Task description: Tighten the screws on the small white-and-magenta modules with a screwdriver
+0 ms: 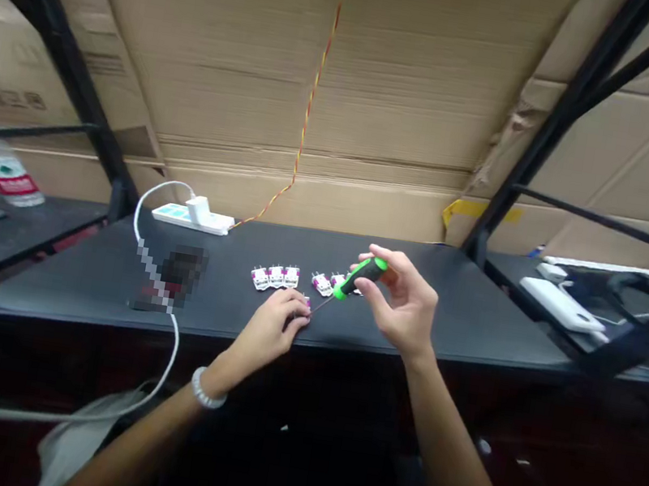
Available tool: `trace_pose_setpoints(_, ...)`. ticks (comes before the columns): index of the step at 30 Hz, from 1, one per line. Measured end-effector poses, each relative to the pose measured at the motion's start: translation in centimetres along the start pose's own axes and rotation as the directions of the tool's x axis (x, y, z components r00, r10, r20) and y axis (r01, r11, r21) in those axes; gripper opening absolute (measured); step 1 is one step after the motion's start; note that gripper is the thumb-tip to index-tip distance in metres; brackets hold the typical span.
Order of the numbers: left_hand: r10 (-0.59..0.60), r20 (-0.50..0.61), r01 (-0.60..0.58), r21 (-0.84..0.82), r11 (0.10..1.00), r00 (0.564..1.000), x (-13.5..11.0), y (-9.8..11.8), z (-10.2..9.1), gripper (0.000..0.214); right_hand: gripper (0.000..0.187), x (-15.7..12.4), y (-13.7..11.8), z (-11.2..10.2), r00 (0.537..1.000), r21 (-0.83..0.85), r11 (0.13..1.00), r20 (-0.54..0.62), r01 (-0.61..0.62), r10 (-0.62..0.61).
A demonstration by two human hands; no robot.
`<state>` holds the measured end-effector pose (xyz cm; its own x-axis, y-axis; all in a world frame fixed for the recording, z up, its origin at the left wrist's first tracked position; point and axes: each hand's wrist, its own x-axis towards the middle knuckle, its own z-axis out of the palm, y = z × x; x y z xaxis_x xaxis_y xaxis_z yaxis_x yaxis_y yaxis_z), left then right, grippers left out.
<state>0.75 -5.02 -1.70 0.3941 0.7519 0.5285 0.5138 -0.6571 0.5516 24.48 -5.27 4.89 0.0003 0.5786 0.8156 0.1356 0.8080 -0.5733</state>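
Green and black plastic screwdriver [363, 276] with a thin metal shaft is seen in the head view, and it is grasped by the right hand [403, 309], whose fingers are closed around the handle. The shaft is pointed down toward the left hand [264, 330], on whose wrist a white beaded bracelet [207, 389] is worn. The left fingers [294, 312] are bent over a small white terminal block [305, 302], which is mostly hidden, so whether it is gripped cannot be told. The tool is judged light and stiff, and it is best taken by the thick handle. Small white and magenta terminal blocks [276, 275], 3 in a row and at least 2 more beside, are lying on a black table [78, 278]; they are judged light and fragile. A white power strip [184, 216] is placed behind them.
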Motion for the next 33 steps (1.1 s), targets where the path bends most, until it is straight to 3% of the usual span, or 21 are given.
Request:
trace_pose_setpoints(17,-0.012,-0.025,0.011,-0.023,1.0,1.0,0.0,0.5,0.1,0.012,0.044,0.8,-1.2,0.6,0.998,-0.141,0.988,0.039,0.059,-0.054)
trace_pose_setpoints(24,-0.013,-0.023,0.013,-0.032,0.999,1.0,0.2,0.6,0.0,0.014,0.036,3.6,-2.2,2.6,0.967,-0.226,0.963,0.238,0.149,-0.093)
trace_pose_setpoints(28,-0.017,-0.032,0.016,-0.027,1.0,0.999,0.3,0.8,0.0,0.014,0.033,4.3,-2.6,4.0,0.949,-0.218,0.949,0.267,0.227,-0.166)
trace_pose_setpoints(33,-0.006,-0.049,0.005,-0.004,1.0,0.999,0.2,0.8,0.2,0.017,0.041,4.2,-3.3,4.5,0.915,-0.061,0.987,0.386,0.151,-0.116)
